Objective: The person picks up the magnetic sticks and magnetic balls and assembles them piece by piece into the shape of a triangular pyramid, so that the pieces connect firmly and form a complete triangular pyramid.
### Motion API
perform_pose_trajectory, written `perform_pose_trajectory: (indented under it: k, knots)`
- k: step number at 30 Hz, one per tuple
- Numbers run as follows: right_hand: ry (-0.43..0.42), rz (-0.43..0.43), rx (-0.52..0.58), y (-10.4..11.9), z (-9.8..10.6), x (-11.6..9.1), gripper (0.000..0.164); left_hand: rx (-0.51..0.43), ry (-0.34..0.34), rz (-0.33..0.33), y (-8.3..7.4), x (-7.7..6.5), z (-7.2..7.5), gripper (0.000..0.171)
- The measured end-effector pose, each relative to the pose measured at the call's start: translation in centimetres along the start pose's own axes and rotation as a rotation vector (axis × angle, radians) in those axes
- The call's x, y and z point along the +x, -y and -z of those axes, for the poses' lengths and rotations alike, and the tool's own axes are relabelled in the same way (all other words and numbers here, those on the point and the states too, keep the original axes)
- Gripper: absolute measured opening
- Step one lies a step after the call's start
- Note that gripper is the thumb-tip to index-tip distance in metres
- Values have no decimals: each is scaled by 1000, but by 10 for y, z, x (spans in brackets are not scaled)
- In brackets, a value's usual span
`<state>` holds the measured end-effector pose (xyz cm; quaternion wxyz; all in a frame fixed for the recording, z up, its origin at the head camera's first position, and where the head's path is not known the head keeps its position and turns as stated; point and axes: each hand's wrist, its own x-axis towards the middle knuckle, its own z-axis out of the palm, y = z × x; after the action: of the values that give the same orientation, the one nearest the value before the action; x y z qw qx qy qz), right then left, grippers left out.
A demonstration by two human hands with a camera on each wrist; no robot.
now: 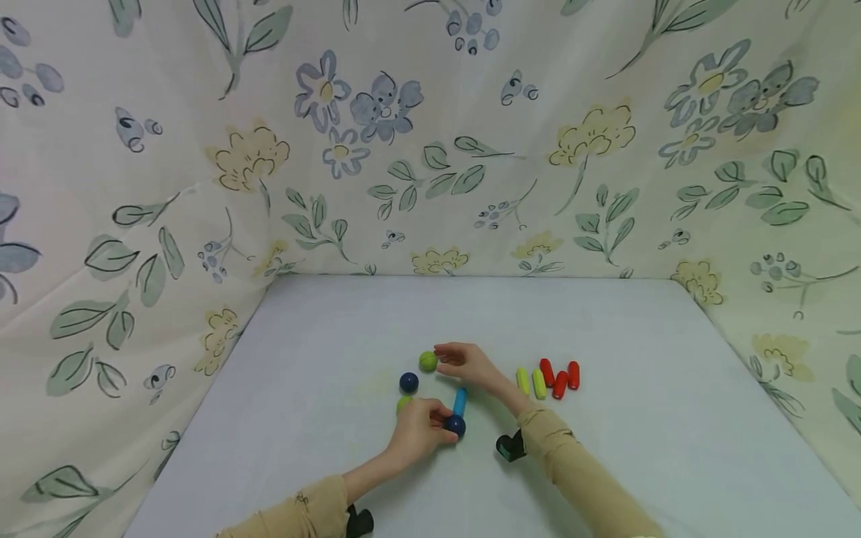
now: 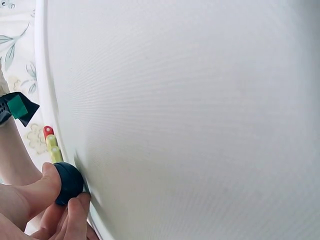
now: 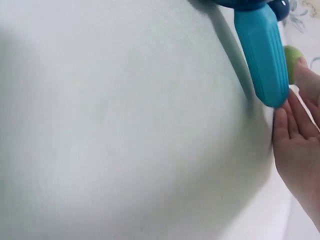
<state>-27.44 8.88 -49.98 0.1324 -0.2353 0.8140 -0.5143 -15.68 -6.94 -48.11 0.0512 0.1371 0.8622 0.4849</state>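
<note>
My left hand (image 1: 418, 432) pinches a dark blue ball (image 1: 455, 427) between thumb and fingers. A light blue ridged rod (image 1: 460, 402) extends from that ball toward the back of the table; the right wrist view shows its free end tapering. Over at a light green ball (image 1: 427, 362), my right hand (image 1: 467, 364) has its thumb and fingers spread apart, with the tips right at the ball's right edge. A second dark blue ball (image 1: 409, 382) lies to the left. Another green ball (image 1: 403, 403) is partly hidden behind my left hand.
Right of my right forearm lie two yellow-green rods (image 1: 539, 384) and several red rods (image 1: 574, 375) on the white table (image 1: 336, 314). A floral cloth (image 1: 437, 194) hangs behind the table and along both sides. Black devices (image 1: 511, 447) sit at both wrists.
</note>
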Motion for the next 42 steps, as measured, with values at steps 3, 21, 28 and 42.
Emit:
perform_pose_trajectory:
  k: [3, 21, 28, 42]
  knots:
    - [-36, 4, -28, 0, -5, 3, 45, -1, 3, 5, 0, 0, 0, 23]
    - [-184, -91, -79, 7, -19, 8, 35, -3, 6, -16, -3, 0, 1, 23]
    - [-184, -90, -89, 8, -18, 5, 33, 4, 10, -27, -2, 0, 0, 24]
    - [-181, -156, -45, 5, 5, -12, 35, 93, 91, -17, -7, 11, 9, 24]
